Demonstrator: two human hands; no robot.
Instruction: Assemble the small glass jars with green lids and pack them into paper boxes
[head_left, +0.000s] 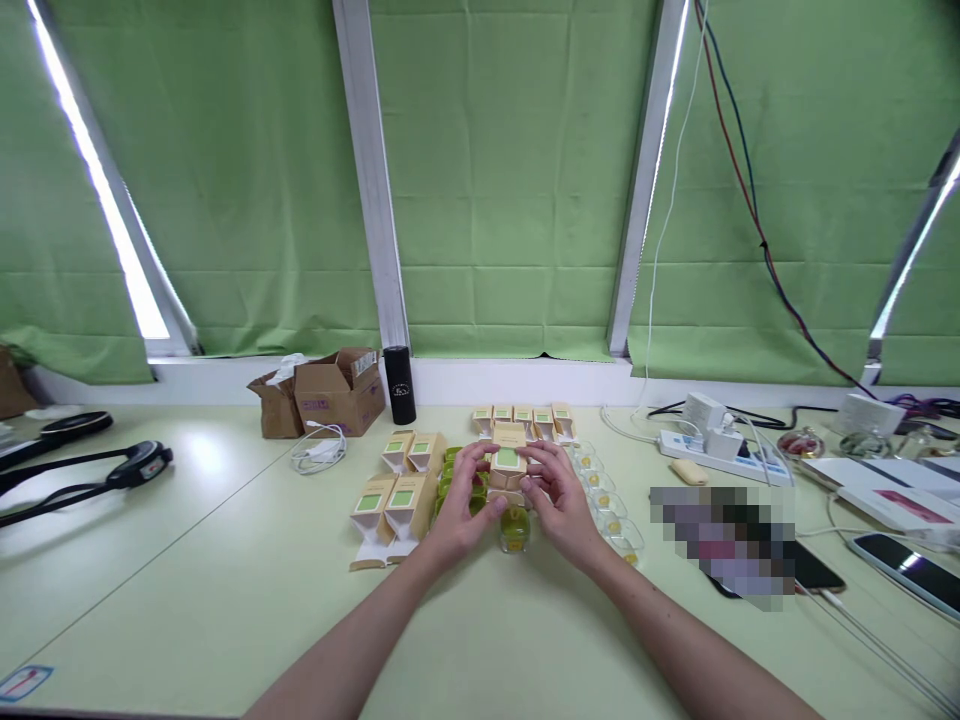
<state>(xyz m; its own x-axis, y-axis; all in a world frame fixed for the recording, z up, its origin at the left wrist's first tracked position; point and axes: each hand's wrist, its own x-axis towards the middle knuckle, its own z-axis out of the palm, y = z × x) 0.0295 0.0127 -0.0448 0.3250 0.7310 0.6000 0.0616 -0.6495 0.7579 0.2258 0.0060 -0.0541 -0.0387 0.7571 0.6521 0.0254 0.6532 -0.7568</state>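
Observation:
My left hand (465, 512) and my right hand (561, 500) grip a small kraft cardboard box (508, 460) from either side, fingers curled round it. A green label with a pale border marks its face. Just below the box, between my thumbs, a small clear cup with green contents (514, 530) stands on the table. More green cups (442, 492) are lined up beside my left hand, partly covered by it. To the right of my right hand runs a line of clear plastic cups (609, 502) with yellow spots inside.
Open-flapped boxes with green labels stand at the left (405, 500) and in a back row (523, 416). Behind are a brown carton (337, 392), a black tumbler (399, 385) and a white charger (322, 452). A power strip (724, 462) and phones (911, 570) lie at the right.

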